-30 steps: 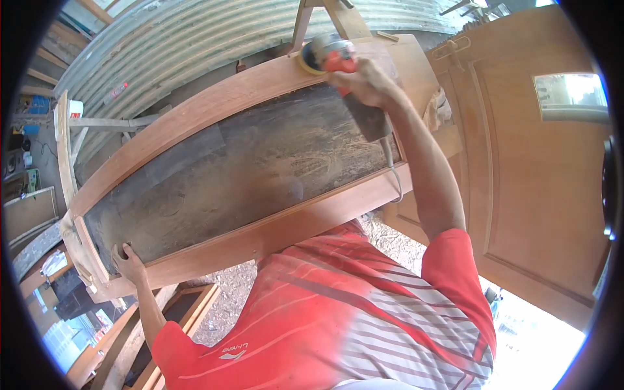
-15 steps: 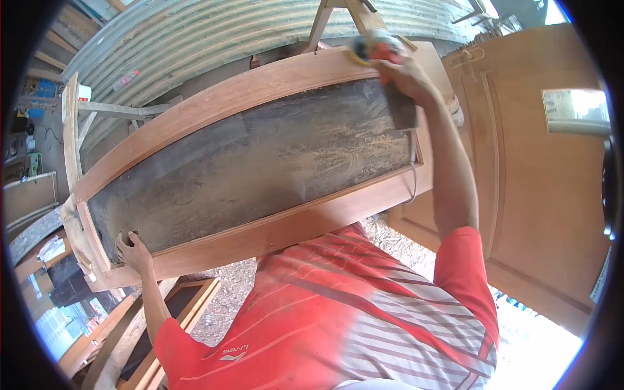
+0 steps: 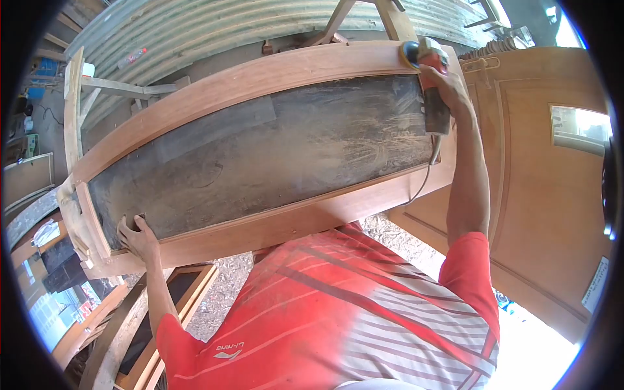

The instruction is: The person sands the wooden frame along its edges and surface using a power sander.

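My right hand [image 3: 444, 86] grips an angle grinder [image 3: 436, 117], its round disc at the far rail near the right end of a wooden frame [image 3: 273, 70]. The grinder's cord [image 3: 427, 175] hangs over the near rail. A dark, dusty panel [image 3: 260, 156] fills the frame, with pale dust streaks toward its right. At the lower left corner, my left hand [image 3: 138, 239] rests on the panel and near rail, fingers apart and nothing held. Whether the disc touches the wood, I cannot tell.
A wooden trestle [image 3: 73, 117] is at the left end, with another trestle [image 3: 390, 19] behind. A large wooden door [image 3: 539, 195] stands at the right. Corrugated metal sheeting [image 3: 227, 32] lies beyond. More framed wood pieces [image 3: 185, 305] lie at lower left.
My right hand has carried the grinder to the right along the far rail, toward the frame's end. My left hand stays at the lower left corner. The view has shifted slightly.
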Motion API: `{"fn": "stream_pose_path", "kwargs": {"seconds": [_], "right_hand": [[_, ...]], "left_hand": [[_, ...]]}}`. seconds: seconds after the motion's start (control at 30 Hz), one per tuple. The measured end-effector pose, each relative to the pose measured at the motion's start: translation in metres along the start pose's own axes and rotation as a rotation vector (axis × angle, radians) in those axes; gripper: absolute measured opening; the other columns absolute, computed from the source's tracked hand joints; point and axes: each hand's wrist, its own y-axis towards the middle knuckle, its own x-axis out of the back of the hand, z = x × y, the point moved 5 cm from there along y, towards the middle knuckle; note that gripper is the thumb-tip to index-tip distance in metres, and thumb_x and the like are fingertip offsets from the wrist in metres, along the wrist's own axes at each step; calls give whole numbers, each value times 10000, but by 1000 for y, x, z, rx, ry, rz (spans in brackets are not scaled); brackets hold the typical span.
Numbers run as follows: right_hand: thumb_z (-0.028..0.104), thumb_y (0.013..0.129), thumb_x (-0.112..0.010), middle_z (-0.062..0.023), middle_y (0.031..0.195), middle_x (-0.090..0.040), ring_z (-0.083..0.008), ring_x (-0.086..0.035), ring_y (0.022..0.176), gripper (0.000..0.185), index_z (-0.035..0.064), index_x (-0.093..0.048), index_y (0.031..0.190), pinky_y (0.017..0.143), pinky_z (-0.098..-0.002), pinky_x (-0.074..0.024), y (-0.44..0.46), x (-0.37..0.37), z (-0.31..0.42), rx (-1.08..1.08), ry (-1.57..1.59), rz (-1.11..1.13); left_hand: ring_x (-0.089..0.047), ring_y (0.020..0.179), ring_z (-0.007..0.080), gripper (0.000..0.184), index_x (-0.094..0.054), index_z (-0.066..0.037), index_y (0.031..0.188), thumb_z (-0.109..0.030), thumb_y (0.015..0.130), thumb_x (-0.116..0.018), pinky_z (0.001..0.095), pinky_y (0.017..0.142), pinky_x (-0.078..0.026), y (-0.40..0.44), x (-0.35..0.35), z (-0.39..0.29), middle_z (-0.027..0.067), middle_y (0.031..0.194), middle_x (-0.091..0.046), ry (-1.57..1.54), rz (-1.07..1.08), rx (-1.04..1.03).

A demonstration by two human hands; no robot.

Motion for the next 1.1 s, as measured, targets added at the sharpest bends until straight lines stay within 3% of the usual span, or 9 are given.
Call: {"fn": "stream_pose_path", "kwargs": {"seconds": [0.07, 0.17, 0.2, 0.3, 0.47, 0.53, 0.7, 0.87, 1.1], "right_hand": [[621, 815, -758, -62, 958, -719, -173, -666, 841, 691, 13, -749, 1144, 758, -358, -518, -4, 12, -12, -51, -57, -32], [624, 807, -764, -45, 962, -718, -167, -653, 844, 657, 50, -757, 1128, 749, -346, -511, -42, -32, 34, 224, 0, 62], [597, 833, -754, -29, 945, -717, -148, -636, 855, 580, 79, -761, 1095, 763, -335, -505, -56, -49, 51, 109, -160, 150], [510, 883, -744, -2, 786, -649, -124, -601, 752, 431, 85, -697, 933, 707, -311, -486, -81, -104, 80, 271, -16, 198], [531, 868, -749, -19, 814, -667, -128, -611, 759, 486, 78, -729, 1041, 711, -322, -497, -64, -62, 54, 160, -146, 128], [565, 850, -767, -29, 904, -681, -119, -620, 757, 580, 45, -724, 1105, 699, -311, -496, -48, -29, 23, 117, 78, 55], [572, 835, -777, -47, 918, -688, -126, -632, 765, 630, 23, -723, 1137, 701, -316, -505, -23, -2, -11, -86, 132, -38], [540, 846, -763, -54, 919, -700, -123, -625, 763, 565, 41, -732, 1109, 699, -316, -509, -71, -85, 73, 158, -117, 49], [461, 860, -742, -64, 731, -681, -158, -640, 684, 439, 21, -733, 865, 671, -372, -535, -156, -279, 223, 451, -73, 336]], "left_hand": [[-430, 1389, 391, 509, -530, -40, 1410, -368, 1024, -587, 536, 1148, -345, 2, -2, -3, 216, 1455, -500, 9, 15, 22], [-396, 1420, 386, 514, -514, -38, 1423, -367, 1033, -576, 537, 1161, -327, 1, -2, -5, 212, 1470, -486, 14, 27, 22], [-396, 1421, 387, 521, -512, -33, 1424, -372, 1033, -575, 536, 1164, -322, 1, -3, -4, 213, 1470, -486, 12, 35, 6], [-394, 1424, 386, 543, -508, -19, 1427, -385, 1032, -572, 533, 1172, -311, 3, -5, -1, 217, 1473, -484, -4, 48, -31], [-387, 1429, 381, 574, -503, -10, 1438, -395, 1019, -578, 530, 1177, -305, 3, -9, 7, 225, 1484, -474, 17, 48, -46], [-382, 1426, 386, 573, -504, -14, 1441, -390, 1016, -580, 533, 1178, -304, 2, -9, 6, 219, 1486, -474, 31, 46, -34], [-374, 1419, 398, 564, -508, -30, 1444, -387, 1014, -584, 538, 1181, -303, 3, -7, 2, 199, 1492, -473, 3, 38, 3], [-378, 1422, 404, 573, -509, -62, 1458, -409, 1009, -589, 554, 1173, -308, 1, -9, 6, 190, 1516, -458, -23, 24, -33], [-376, 1447, 410, 641, -440, -122, 1541, -434, 1002, -592, 587, 1168, -295, -1, 8, -9, 189, 1567, -421, -70, 73, -61]]}}
